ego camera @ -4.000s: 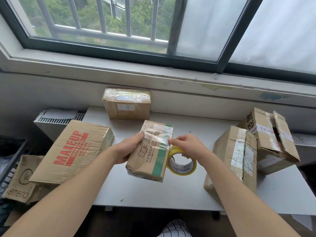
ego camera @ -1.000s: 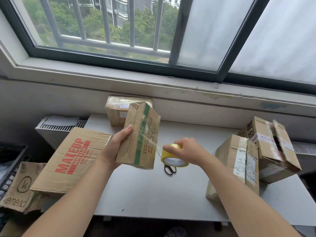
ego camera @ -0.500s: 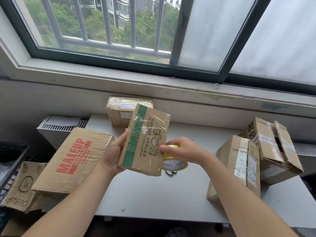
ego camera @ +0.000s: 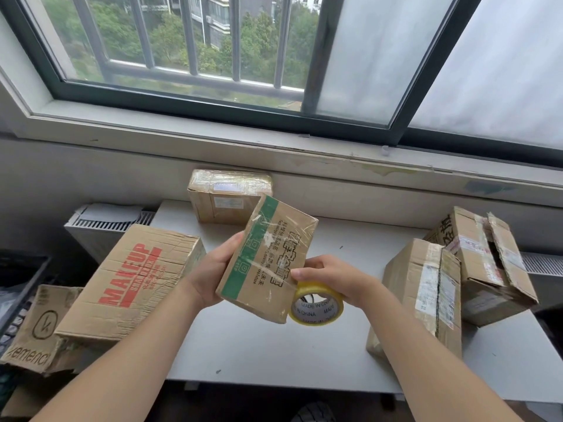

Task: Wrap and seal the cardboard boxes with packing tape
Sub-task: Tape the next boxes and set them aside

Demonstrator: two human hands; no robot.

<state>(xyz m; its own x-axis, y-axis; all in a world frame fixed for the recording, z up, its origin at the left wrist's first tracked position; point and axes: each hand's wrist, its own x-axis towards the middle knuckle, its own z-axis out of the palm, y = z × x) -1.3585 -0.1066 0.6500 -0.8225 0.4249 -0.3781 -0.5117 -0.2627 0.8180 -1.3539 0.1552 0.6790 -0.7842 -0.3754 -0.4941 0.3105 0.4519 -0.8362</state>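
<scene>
A small cardboard box (ego camera: 268, 260) with a green stripe and black print hangs tilted above the white table (ego camera: 274, 354), shiny with clear tape. My left hand (ego camera: 213, 269) grips its left edge from behind. My right hand (ego camera: 332, 277) holds a yellow-cored roll of clear packing tape (ego camera: 316, 304) against the box's lower right corner, thumb on the box face. Scissors under the roll are almost wholly hidden.
A taped box (ego camera: 227, 194) stands at the table's back by the wall. A large MAKEUP box (ego camera: 134, 281) leans at the left over another box (ego camera: 33, 327). Two worn boxes (ego camera: 426, 296) (ego camera: 484, 263) crowd the right side. Radiator (ego camera: 103, 223) behind left.
The box has turned in my left hand from edge-on to its printed face toward me. My right hand carried the roll down to the box's lower right corner.
</scene>
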